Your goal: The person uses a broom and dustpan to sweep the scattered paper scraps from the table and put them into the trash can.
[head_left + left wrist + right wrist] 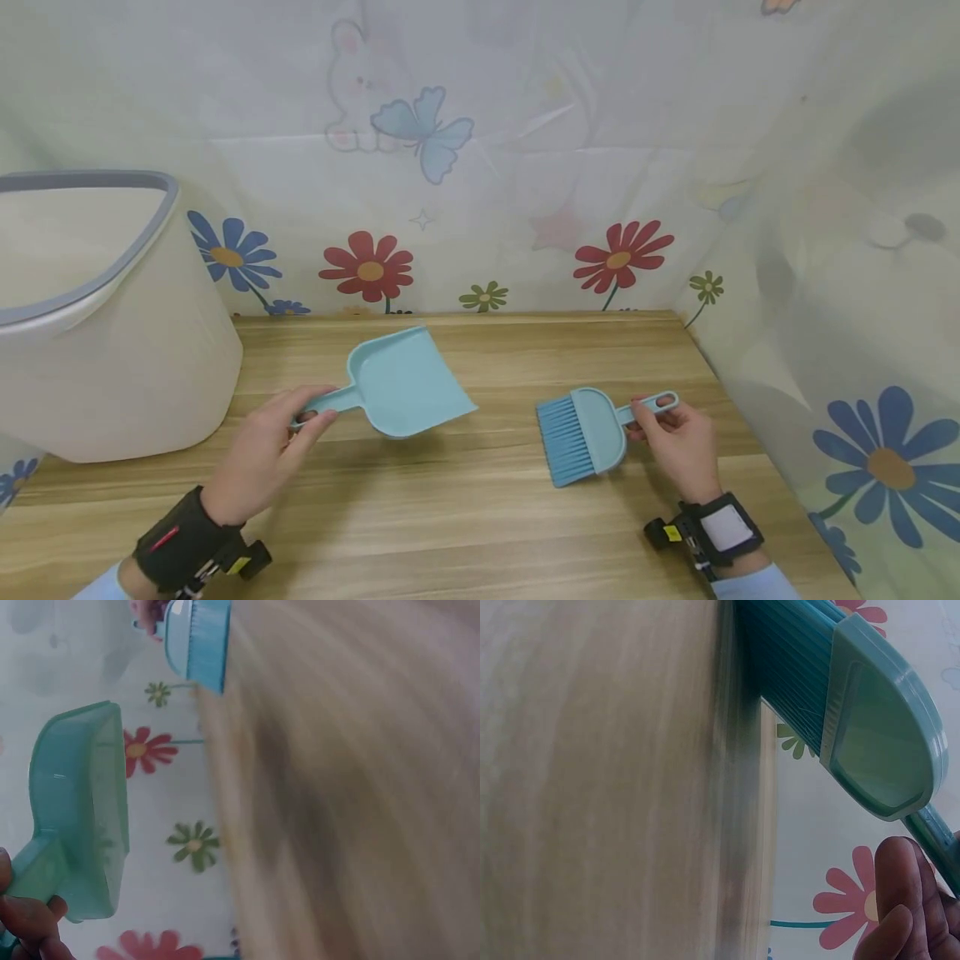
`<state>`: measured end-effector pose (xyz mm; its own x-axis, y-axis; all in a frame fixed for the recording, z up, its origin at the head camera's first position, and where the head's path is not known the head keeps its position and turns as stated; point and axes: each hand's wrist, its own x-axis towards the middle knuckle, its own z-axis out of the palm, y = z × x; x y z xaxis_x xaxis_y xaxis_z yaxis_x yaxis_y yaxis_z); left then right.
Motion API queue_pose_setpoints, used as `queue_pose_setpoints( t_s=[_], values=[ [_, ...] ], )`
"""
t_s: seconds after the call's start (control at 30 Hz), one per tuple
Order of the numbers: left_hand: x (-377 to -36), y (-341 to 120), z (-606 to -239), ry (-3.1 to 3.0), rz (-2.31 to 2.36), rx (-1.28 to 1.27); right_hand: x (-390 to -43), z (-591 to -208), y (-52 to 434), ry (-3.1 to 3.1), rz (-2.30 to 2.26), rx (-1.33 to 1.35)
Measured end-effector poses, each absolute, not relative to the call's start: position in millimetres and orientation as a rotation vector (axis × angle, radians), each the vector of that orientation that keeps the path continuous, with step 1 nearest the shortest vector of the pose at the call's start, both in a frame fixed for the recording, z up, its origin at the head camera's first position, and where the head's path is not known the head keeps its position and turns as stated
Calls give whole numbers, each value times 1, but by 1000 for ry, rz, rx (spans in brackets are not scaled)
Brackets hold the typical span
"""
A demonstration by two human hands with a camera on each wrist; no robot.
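Note:
A light blue dustpan (408,383) is held by its handle in my left hand (266,450), its wide lip facing right. In the left wrist view the dustpan (75,817) hangs above the table, seen side-on. My right hand (678,442) pinches the handle of a small matching hand brush (581,435), whose bristles point left toward the dustpan. Up close in the right wrist view, the brush's bristles (791,664) come down near the tabletop, and the fingers (900,892) sit under the handle. A stretch of table separates dustpan and brush.
At the left stands a large white bin (150,350) with a grey rim. The wood-grain table (450,517) ends at a back edge against a printed curtain (525,192), which also runs along the right side.

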<state>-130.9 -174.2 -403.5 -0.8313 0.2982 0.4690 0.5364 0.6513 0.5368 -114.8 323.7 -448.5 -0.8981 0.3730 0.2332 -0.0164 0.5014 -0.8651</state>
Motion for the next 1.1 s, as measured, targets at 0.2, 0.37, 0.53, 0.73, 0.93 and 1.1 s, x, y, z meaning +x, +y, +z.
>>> queue_pose_setpoints(
  t_s=[0.2, 0.37, 0.53, 0.73, 0.93, 1.1],
  values=[
    [-137, -158, -432, -2756, -1258, -619, -116, -451, 325, -2343, 1363, -270],
    [-140, -146, -454, -2828, -1426, -586, -116, -453, 325, -2336, 1360, -255],
    [-141, -137, -466, -2847, -1457, -554, -117, -453, 325, -2330, 1361, -234],
    [-138, -130, -471, -2860, -1486, -455, -119, -454, 325, -2317, 1381, -220],
    [-134, -127, -474, -2878, -1591, -401, -119, -450, 323, -2303, 1403, -213],
    [-130, -124, -473, -2913, -1636, -392, -118, -436, 313, -2283, 1378, -115]
  ],
)
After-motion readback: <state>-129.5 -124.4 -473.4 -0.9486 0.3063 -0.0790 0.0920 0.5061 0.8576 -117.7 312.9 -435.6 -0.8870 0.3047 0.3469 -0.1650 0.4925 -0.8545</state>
